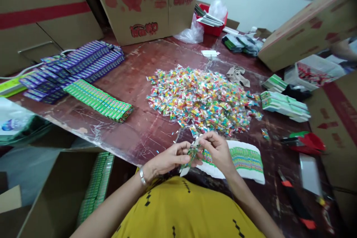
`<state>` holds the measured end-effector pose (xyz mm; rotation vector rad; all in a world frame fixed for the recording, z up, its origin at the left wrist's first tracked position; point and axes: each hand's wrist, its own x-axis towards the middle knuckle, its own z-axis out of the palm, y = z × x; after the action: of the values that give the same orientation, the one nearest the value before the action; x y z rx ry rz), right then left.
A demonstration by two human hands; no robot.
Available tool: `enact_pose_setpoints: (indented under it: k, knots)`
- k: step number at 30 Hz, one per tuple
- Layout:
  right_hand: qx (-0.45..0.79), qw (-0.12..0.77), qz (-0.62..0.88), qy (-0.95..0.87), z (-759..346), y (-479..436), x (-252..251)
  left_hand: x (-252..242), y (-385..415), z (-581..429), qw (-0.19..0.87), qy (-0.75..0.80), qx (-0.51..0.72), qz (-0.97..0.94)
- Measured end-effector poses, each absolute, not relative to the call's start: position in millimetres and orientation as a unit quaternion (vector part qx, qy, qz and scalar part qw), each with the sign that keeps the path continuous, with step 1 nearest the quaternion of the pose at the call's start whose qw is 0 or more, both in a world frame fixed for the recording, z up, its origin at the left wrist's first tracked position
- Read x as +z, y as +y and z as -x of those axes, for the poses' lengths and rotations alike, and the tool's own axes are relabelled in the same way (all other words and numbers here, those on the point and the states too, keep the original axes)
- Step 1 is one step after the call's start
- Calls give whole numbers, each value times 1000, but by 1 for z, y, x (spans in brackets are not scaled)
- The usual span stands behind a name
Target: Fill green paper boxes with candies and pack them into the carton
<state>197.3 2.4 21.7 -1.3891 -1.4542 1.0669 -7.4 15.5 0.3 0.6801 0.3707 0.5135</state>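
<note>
Both hands meet at the table's near edge around a small printed box [192, 151]. My left hand [175, 157] grips its side, fingers wrapped round it. My right hand [216, 150] pinches at the box's upper end, where a pale flap shows; fingers partly hide it. A white flap sticks out at the lower end. Just beyond lies a heap of small clear-wrapped, colourful candies [200, 98]. Beneath and right of my right hand, a fanned row of flat green cartons [247, 160] rests on white paper.
At left stand a row of green boxes [99, 98] and stacked purple boxes [83, 61]. An open carton [41, 193] of green boxes sits below the table's left edge. At right lie a utility knife [297, 200], red scissors-like handles [309, 143] and bundled flat cartons [284, 104].
</note>
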Motion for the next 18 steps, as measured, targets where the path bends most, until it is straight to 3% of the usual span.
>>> enact_pose_setpoints:
  k: [3, 5, 14, 16, 18]
  knots:
    - [271, 384, 565, -678, -193, -4, 21, -5, 13, 8, 893, 184, 293, -287]
    - [262, 321, 540, -732, -191, -9, 21, -7, 13, 8, 891, 191, 302, -279]
    - [583, 207, 477, -624, -201, -1, 27, -7, 17, 13, 833, 268, 234, -424]
    - [580, 256, 502, -588, -200, 0, 25, -7, 18, 11, 807, 303, 257, -437]
    - [524, 360, 548, -544, -195, -1, 19, -8, 19, 7, 763, 343, 315, -448]
